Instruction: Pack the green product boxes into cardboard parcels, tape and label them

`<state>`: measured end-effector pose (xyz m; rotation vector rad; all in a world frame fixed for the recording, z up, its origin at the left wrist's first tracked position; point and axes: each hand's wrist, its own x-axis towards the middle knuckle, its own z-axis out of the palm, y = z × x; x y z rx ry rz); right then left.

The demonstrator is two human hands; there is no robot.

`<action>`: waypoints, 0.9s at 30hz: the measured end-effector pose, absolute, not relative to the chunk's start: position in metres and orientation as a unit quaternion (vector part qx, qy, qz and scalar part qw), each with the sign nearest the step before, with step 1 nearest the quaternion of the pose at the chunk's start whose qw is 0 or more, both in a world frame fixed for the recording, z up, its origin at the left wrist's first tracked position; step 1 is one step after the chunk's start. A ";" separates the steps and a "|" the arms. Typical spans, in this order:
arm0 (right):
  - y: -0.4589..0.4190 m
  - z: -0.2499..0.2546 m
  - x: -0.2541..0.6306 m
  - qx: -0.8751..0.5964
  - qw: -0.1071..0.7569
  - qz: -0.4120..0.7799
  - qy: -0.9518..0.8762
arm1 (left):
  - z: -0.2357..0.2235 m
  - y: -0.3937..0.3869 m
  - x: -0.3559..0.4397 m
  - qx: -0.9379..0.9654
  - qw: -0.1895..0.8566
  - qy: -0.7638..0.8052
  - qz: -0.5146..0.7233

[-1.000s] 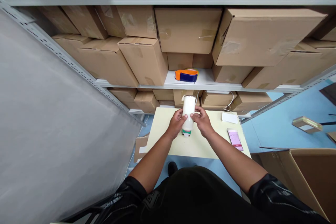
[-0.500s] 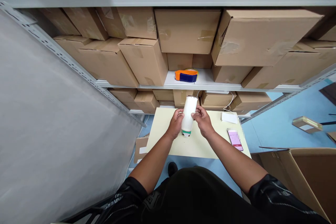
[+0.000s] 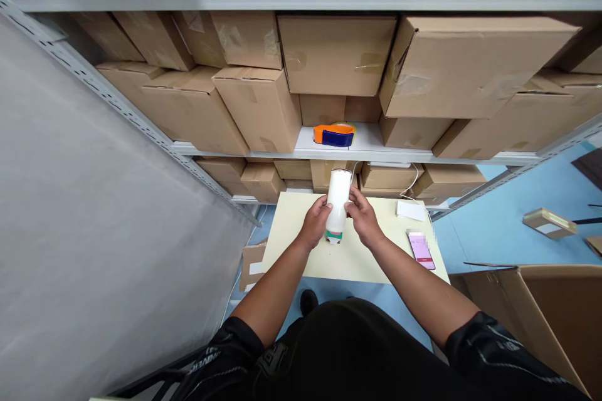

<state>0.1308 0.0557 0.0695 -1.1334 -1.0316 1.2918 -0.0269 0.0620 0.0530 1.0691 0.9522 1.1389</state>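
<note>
Between my hands is a white cylinder (image 3: 338, 200), tilted with its upper end away from me. It has a thin dark rim at the top and a green and white part at its lower end; its exact kind I cannot make out. My left hand (image 3: 316, 222) grips its left side, thumb on the front. From the right, my right hand (image 3: 364, 219) holds it with the thumb at its edge and the fingers curled behind. Both hands are above the pale yellow table (image 3: 291, 232).
On the table's right lie a phone (image 3: 422, 250) and a white flat item (image 3: 411, 210) by a cable. Behind, a shelf (image 3: 367, 153) carries cardboard boxes (image 3: 338, 53) and an orange and blue tape dispenser (image 3: 333, 135). An open carton (image 3: 522, 301) stands on the right.
The white cylinder has been turned and tilted slightly between my hands, leaning right and then more upright again. A small flap at its top left no longer shows. Both hands stay around it.
</note>
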 end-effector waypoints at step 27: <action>0.064 0.064 0.129 -0.442 0.580 0.557 -0.397 | 0.056 0.069 -0.023 0.437 0.600 0.434 0.511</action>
